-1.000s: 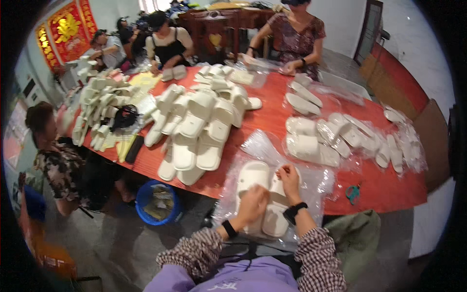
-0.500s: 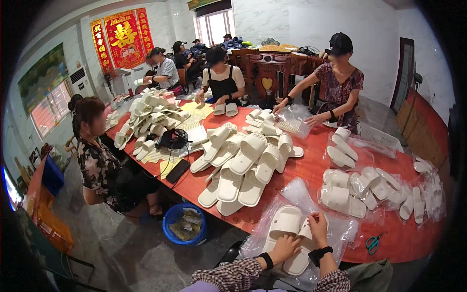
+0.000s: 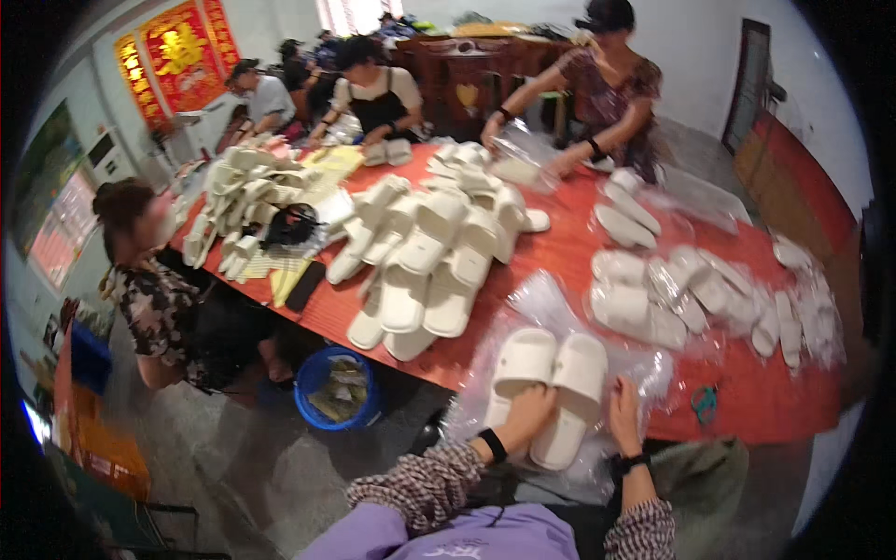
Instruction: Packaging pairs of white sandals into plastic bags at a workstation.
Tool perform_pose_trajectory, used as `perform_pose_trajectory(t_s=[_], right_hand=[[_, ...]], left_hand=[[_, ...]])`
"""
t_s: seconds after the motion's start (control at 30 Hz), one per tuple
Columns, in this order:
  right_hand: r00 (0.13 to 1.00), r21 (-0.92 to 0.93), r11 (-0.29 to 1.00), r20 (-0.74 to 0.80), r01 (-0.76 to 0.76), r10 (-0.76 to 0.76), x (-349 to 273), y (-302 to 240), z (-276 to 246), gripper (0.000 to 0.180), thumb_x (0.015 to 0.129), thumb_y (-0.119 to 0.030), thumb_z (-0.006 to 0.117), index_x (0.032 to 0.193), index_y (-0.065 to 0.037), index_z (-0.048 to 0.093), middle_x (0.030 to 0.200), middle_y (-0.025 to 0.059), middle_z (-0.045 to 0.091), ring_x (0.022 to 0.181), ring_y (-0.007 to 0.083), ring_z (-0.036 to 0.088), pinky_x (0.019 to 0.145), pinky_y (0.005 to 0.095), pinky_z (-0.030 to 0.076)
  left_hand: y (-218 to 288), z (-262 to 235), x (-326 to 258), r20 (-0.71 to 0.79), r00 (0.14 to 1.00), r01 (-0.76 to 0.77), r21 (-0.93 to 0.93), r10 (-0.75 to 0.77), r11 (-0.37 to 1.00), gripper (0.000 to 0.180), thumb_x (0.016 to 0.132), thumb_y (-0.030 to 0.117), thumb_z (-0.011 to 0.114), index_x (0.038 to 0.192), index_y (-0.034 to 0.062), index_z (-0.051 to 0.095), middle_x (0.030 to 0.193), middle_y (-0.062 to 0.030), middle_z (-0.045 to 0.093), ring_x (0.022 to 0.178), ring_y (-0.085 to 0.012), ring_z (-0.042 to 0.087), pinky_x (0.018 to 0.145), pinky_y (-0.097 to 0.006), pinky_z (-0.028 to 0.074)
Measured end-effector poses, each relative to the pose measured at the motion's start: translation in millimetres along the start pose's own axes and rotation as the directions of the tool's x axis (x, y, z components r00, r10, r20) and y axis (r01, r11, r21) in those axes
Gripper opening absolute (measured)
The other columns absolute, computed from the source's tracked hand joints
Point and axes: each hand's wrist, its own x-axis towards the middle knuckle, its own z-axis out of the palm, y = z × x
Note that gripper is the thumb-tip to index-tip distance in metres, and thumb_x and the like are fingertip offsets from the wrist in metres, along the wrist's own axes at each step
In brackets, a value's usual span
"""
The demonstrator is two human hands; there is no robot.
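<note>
A pair of cream slippers (image 3: 581, 369) lies side by side on clear plastic bags (image 3: 655, 371) at the table's near edge, toes pointing away from me. My left hand (image 3: 534, 413) reaches in between the two, its fingers closed on their inner edges at the straps; the fingertips are partly hidden. Just right of the pair, my right hand (image 3: 623, 411) is closed with bent fingers at the plastic. Blur makes its exact grip hard to see.
A large heap of cream slippers (image 3: 434, 233) covers the table's middle. Bagged slippers (image 3: 621, 294) lie to the right, near green-handled scissors (image 3: 705, 404). A blue bin (image 3: 337, 388) stands on the floor at left. Several people work around the red table (image 3: 560, 245).
My right hand has left the right slipper's strap and moved right to the plastic. My left hand has slid between the slippers. The whole view has shifted with my head.
</note>
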Motion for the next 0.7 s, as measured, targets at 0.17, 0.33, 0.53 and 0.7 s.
perform_pose_trajectory(t_s=[0.17, 0.33, 0.53, 0.7], right_hand=[[0.994, -0.11, 0.989, 0.067, 0.096, -0.089, 3, -9, 10, 0.051, 0.088, -0.012, 0.055, 0.135, 0.003, 0.043, 0.136, 0.0206, 0.043, 0.125, 0.0375, 0.04, 0.108, 0.0432, 0.032], [0.968, -0.272, 0.944, 0.213, 0.186, -0.129, -6, -24, 9, 0.083, 0.081, -0.05, 0.068, 0.14, 0.002, 0.04, 0.15, 0.0208, 0.03, 0.134, 0.0388, 0.031, 0.111, 0.046, 0.027], [0.965, -0.338, 0.928, 0.25, 0.158, -0.074, -9, -36, 8, 0.083, 0.078, -0.055, 0.069, 0.142, -0.008, 0.043, 0.15, 0.0232, 0.029, 0.136, 0.04, 0.027, 0.111, 0.0506, 0.026], [0.958, -0.362, 0.926, 0.288, 0.11, -0.001, -5, -43, 7, 0.083, 0.077, -0.054, 0.07, 0.143, -0.011, 0.043, 0.151, 0.0225, 0.029, 0.137, 0.0389, 0.027, 0.11, 0.0499, 0.027]], left_hand=[[1, -45, -2, 0.036, 0.998, 0.049, -0.135, -0.045, 0.99, 0.036, 0.083, 0.022, 0.064, 0.113, 0.0049, 0.052, 0.097, -0.0182, 0.057, 0.08, -0.0371, 0.063, 0.067, -0.048, 0.052], [7, -93, 3, 0.011, 0.995, 0.099, -0.175, -0.099, 0.98, 0.033, 0.089, 0.025, 0.059, 0.114, 0.0041, 0.054, 0.095, -0.0206, 0.057, 0.078, -0.0399, 0.061, 0.067, -0.048, 0.05], [-20, -122, 67, -0.096, 0.994, 0.015, -0.309, -0.047, 0.951, 0.032, 0.089, 0.023, 0.06, 0.11, -0.0014, 0.058, 0.082, -0.0218, 0.056, 0.076, -0.0372, 0.057, 0.068, -0.044, 0.045], [-63, -104, 147, -0.088, 0.991, 0.062, -0.358, -0.1, 0.932, 0.038, 0.085, 0.023, 0.059, 0.116, 0.0016, 0.063, 0.085, -0.0217, 0.062, 0.08, -0.0384, 0.062, 0.072, -0.046, 0.049]])
